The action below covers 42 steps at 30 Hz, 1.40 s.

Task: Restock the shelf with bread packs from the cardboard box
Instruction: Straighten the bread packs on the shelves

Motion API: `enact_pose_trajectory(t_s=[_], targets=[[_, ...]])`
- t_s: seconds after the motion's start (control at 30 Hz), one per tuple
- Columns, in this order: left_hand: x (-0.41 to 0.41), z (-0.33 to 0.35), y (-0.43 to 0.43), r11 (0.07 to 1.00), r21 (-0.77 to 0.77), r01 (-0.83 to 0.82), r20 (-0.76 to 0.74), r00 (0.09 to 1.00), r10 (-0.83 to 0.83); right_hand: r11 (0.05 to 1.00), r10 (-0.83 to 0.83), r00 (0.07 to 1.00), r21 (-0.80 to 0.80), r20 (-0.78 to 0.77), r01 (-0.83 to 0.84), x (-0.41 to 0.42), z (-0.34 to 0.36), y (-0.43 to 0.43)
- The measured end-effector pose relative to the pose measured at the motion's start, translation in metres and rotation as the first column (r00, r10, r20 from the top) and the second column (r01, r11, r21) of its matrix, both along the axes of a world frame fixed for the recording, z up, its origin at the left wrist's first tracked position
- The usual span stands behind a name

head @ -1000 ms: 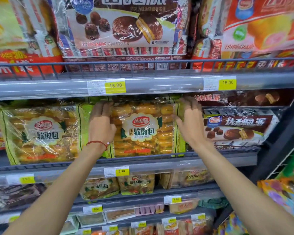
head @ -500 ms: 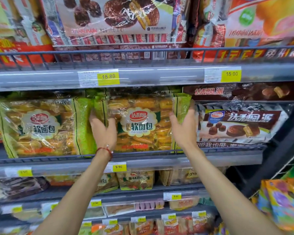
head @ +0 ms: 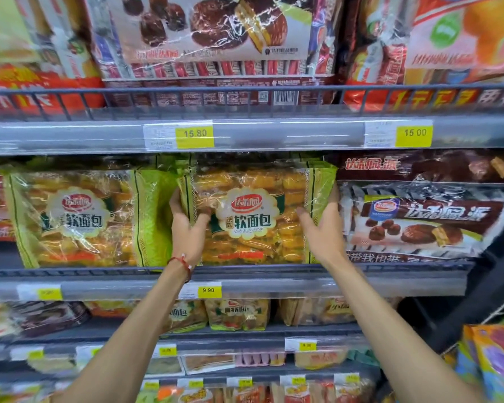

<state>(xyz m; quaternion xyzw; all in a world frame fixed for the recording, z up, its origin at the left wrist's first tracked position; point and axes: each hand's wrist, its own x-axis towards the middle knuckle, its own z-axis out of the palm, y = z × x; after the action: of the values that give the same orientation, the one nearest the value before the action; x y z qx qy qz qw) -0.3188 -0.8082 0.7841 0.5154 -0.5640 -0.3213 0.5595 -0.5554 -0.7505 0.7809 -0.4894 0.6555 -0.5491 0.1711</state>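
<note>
A large clear bread pack [head: 253,213] with green edges and a round red-and-white label stands upright on the middle shelf [head: 245,282]. My left hand [head: 186,228], with a red string on the wrist, grips its left edge. My right hand [head: 322,228] grips its right edge, thumb across the front. A second, matching bread pack [head: 76,219] stands just to the left. The cardboard box is out of view.
Dark chocolate-pie packs [head: 419,219] fill the shelf to the right. Larger snack packs [head: 210,45] sit behind a wire rail on the shelf above. Yellow price tags [head: 195,134] line the shelf edges. Smaller bread packs [head: 236,314] fill the lower shelves. Colourful bags [head: 489,362] hang at lower right.
Both hands slid down from the pack's upper corners to its mid-height sides and now clasp its edges. The pack stands more upright and square on the shelf.
</note>
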Motion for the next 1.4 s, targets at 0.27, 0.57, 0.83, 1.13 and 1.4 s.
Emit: enact_pose_trajectory(t_s=[0.27,0.57,0.83,1.13,1.4], targets=[[0.015,-0.031,0.013,0.976,0.201,-0.077,0.228,0.973,0.030,0.990,-0.023,0.994,0.138,-0.104,0.038,0.009,-0.042,0.034],[0.020,-0.024,0.007,0.960,0.279,-0.012,0.225,0.973,-0.053,0.981,-0.005,0.997,0.192,-0.071,0.019,0.003,-0.032,0.029],[0.027,-0.023,0.009,0.964,0.254,0.076,0.322,0.933,-0.158,0.974,0.039,0.995,0.224,-0.092,-0.018,-0.007,-0.031,0.025],[0.020,-0.020,0.017,0.986,0.169,-0.006,0.370,0.927,-0.058,0.986,0.083,0.987,0.158,-0.140,-0.060,-0.006,-0.030,0.042],[0.036,-0.039,0.024,0.991,0.118,-0.060,0.373,0.928,0.012,0.999,-0.052,0.996,0.013,-0.074,0.053,0.065,-0.041,0.079]])
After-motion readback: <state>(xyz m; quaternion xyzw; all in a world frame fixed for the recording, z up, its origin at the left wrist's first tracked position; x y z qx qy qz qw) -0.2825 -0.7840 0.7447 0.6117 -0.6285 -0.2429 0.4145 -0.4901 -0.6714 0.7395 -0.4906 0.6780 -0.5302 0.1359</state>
